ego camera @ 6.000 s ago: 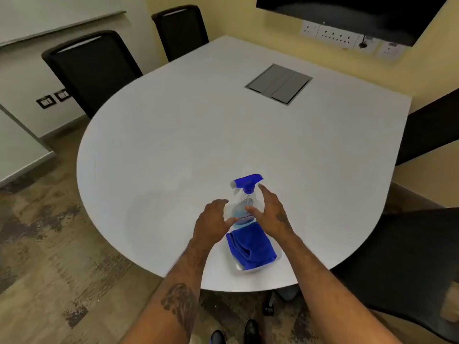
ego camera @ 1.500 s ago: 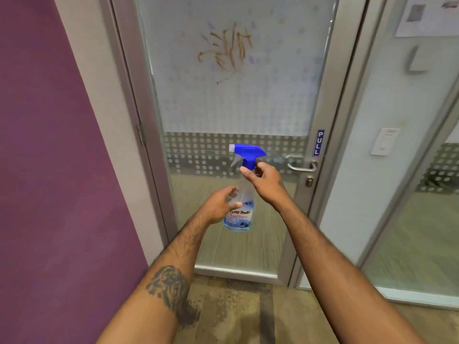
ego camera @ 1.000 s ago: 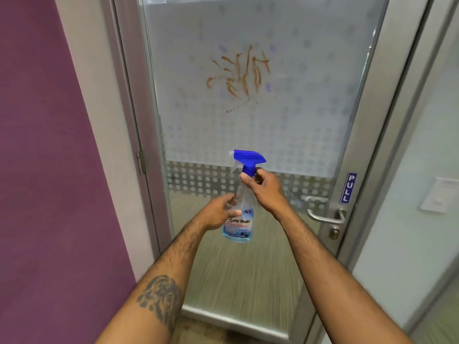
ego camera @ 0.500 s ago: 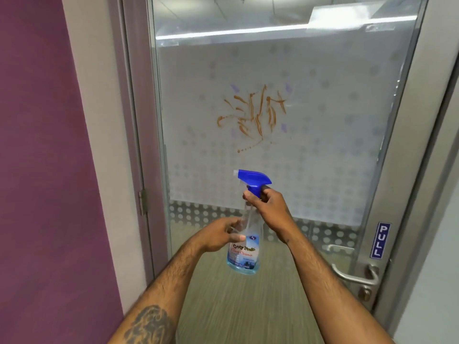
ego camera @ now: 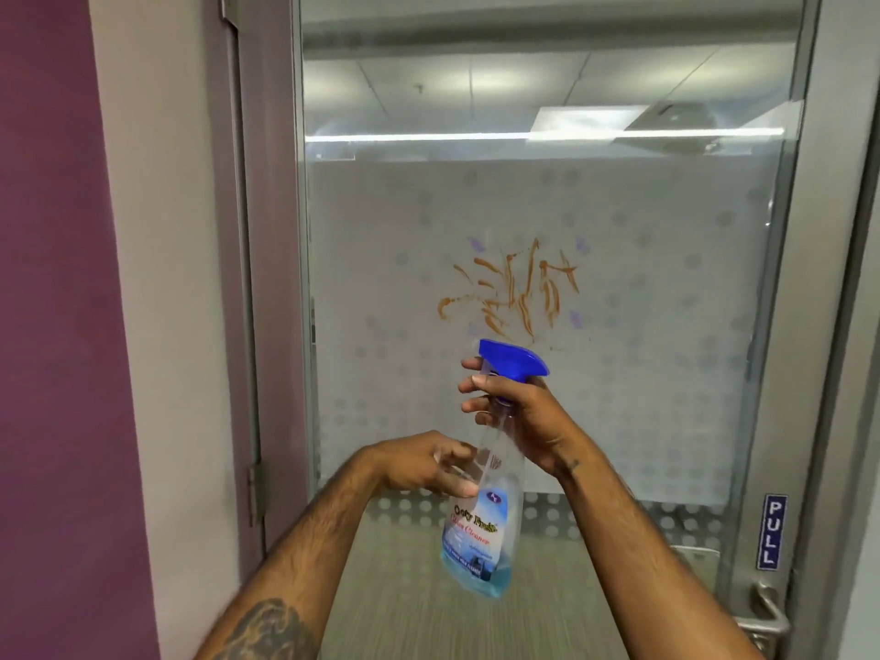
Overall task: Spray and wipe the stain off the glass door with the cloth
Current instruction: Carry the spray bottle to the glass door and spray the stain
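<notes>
Right hand [ego camera: 519,412] has come up in the last half-second. The spray bottle [ego camera: 481,531] rides higher with it, and its blue trigger head [ego camera: 512,359] now sits just under the stain [ego camera: 512,292], where before it hung well below. The person has also closed in on the glass door [ego camera: 666,373]. My reading: carrying is over and aiming has begun. First squirt looks near, none seen yet.

Right hand: fingers curled round the bottle's neck, directly below the trigger head. Upper fingers lie at the front, about where the trigger would be, not visibly squeezing. Firm hold. Bottle hangs tilted from this grip, with its base swung near and a little right.

Left hand [ego camera: 428,464]: fingers loosely bent against the clear upper body of the bottle. They are blurred. Cannot tell whether it grips, steadies or is coming away.

Bottle: part full of pale blue liquid, label facing near. Nozzle points far and slightly left, toward the glass, a touch off the stain's centre.

Stain: orange-brown streaks on the frosted, dotted band of the door, untouched and dry-looking.

Cloth: not in view, in neither hand. Wiping will need it fetched or brought out.

Further out: door handle [ego camera: 766,616] low right, PULL sign [ego camera: 771,531] above it. Purple wall [ego camera: 47,326] far left.
</notes>
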Motion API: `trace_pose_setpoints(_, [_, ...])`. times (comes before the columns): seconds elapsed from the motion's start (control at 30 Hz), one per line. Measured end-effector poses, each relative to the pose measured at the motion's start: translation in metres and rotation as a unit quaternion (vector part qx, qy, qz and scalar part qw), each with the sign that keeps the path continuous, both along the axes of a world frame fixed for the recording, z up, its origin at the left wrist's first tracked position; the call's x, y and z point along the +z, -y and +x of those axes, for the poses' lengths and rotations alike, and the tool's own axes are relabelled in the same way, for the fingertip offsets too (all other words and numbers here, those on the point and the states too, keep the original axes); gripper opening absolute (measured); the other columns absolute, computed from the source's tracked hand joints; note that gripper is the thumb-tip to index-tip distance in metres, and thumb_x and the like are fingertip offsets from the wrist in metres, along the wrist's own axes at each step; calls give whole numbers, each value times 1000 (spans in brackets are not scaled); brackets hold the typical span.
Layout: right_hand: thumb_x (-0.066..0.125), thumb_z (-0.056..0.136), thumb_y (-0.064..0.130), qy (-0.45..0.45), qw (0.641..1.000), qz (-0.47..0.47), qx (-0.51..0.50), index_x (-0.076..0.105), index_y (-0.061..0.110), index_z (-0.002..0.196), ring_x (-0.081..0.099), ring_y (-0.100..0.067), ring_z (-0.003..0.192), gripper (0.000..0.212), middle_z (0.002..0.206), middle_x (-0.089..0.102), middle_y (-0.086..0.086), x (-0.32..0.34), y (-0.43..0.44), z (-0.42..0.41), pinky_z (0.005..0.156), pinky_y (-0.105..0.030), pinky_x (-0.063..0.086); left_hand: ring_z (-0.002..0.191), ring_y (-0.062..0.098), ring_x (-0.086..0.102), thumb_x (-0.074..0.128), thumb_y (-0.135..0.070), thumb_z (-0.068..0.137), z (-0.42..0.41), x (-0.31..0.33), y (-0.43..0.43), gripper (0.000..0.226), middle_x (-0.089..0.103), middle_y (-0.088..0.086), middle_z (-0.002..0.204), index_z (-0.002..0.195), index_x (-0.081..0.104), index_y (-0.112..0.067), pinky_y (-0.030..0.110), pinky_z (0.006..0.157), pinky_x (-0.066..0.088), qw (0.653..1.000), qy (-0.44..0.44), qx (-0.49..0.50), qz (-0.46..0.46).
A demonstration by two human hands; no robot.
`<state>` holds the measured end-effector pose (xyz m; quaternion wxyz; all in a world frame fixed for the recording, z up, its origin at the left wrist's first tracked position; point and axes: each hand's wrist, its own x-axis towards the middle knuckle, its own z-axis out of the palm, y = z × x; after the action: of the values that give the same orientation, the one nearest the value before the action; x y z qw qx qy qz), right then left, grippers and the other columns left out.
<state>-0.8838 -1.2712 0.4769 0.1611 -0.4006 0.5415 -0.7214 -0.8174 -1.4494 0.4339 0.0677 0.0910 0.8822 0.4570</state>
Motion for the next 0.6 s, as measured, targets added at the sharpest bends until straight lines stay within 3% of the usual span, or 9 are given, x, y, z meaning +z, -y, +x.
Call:
trace_pose_setpoints(0.13, [77, 82, 33, -7, 997, -2, -76, 73, 15, 96, 67, -18, 77, 23, 89, 73, -8, 18, 20, 10, 67, -30, 54, 120, 14, 67, 79, -16, 87, -5, 23, 29, 54, 70, 2, 130, 138, 61, -20, 30, 102, 54, 1000, -9, -8, -8])
trace_pose_setpoints(0.23, [77, 81, 42, -36, 983, 9, -181, 72, 15, 101, 73, -17, 79, 34, 89, 77, -3, 35, 34, 18, 71, -32, 56, 120, 9, 63, 85, -26, 81, -14, 43, 53, 62, 66, -5, 133, 138, 61, -25, 30, 105, 52, 987, -122, 76, -77])
trace_pose_setpoints(0.37, [73, 81, 51, -101, 947, 6, -304, 66, 30, 98, 73, -8, 74, 28, 85, 76, -2, 56, 49, 26, 70, -29, 58, 132, 20, 53, 76, -34, 90, -33, 70, 89, 49, 56, 4, 144, 134, 62, -16, 29, 110, 41, 865, -392, 288, -125])
trace_pose_setpoints(0.53, [67, 86, 51, -155, 903, 18, -399, 56, 29, 73, 69, -32, 83, 28, 90, 72, -19, 73, 63, 25, 61, -27, 52, 153, 28, 28, 53, -43, 101, -59, 100, 121, 61, 30, 10, 166, 153, 41, -15, 48, 121, 31, 724, -527, 364, -256])
trace_pose_setpoints(0.6, [67, 86, 52, -154, 891, 8, -427, 55, 29, 70, 69, -29, 75, 30, 87, 71, -17, 77, 66, 22, 59, -26, 51, 157, 31, 15, 47, -47, 102, -71, 111, 128, 67, 16, 12, 170, 159, 29, -16, 53, 125, 17, 692, -537, 372, -306])
